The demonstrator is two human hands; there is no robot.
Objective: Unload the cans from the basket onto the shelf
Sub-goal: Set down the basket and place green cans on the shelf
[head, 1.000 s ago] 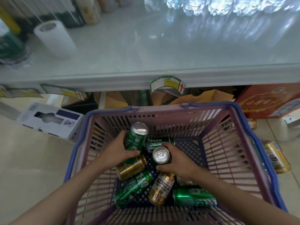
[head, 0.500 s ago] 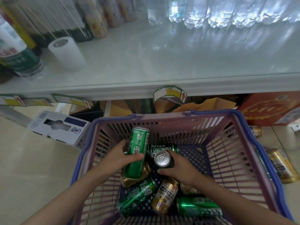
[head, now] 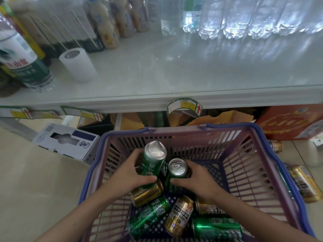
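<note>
Gripping one green can each: left hand, right hand.

Basket on the floor, in front of and below the shelf. In the basket, loose cans lie on their sides toward the near wall. Behind them, left hand grips one upright can; right hand grips another can just beside it, to the right. On the shelf: paper roll at left, water bottles along the back. Cardboard box on the floor left of the basket; two more cans on the floor to its right.
</note>
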